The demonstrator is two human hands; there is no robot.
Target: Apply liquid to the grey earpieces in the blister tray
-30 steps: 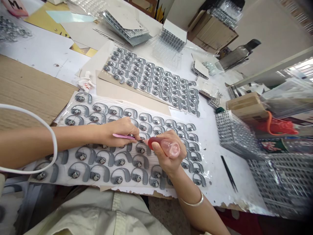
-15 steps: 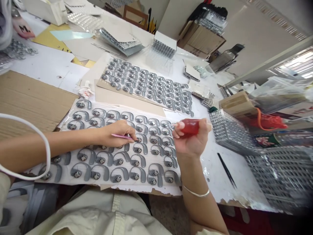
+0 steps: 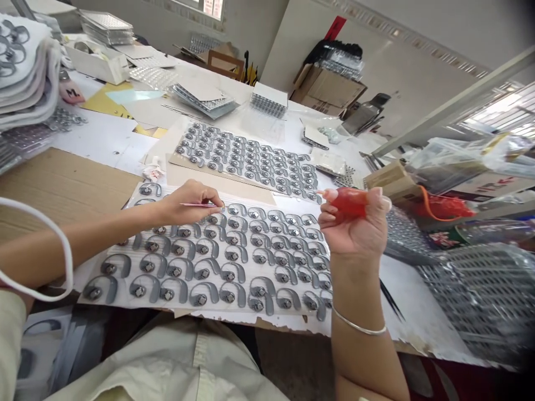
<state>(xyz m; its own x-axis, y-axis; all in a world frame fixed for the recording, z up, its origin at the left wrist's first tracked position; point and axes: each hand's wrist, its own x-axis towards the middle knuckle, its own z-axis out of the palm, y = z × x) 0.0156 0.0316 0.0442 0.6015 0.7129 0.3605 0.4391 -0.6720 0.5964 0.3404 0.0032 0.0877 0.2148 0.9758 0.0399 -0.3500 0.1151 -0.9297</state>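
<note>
My left hand (image 3: 187, 199) pinches pink tweezers (image 3: 193, 205). Their tip is at the back row of a near sheet (image 3: 246, 267) of grey hook-shaped pieces. Each hook piece (image 3: 230, 296) carries a small round metallic part at one end. My right hand (image 3: 355, 236) is wrapped around a red squeeze bottle (image 3: 350, 201), raised over the sheet's right side. Its pale nozzle points left, toward the tweezers but well apart from them.
Behind lies a second board (image 3: 228, 169) of similar pieces. Black tweezers (image 3: 391, 301) rest to the right, near stacked clear plastic trays (image 3: 476, 295). Cardboard (image 3: 79, 184) covers the left, beside a stack of padded sheets (image 3: 29, 78). A white cable (image 3: 62, 245) loops at the left edge.
My left hand with the tweezers has shifted from the middle of the near sheet to its back row. My right hand and the bottle appear farther right. The head view has tilted up.
</note>
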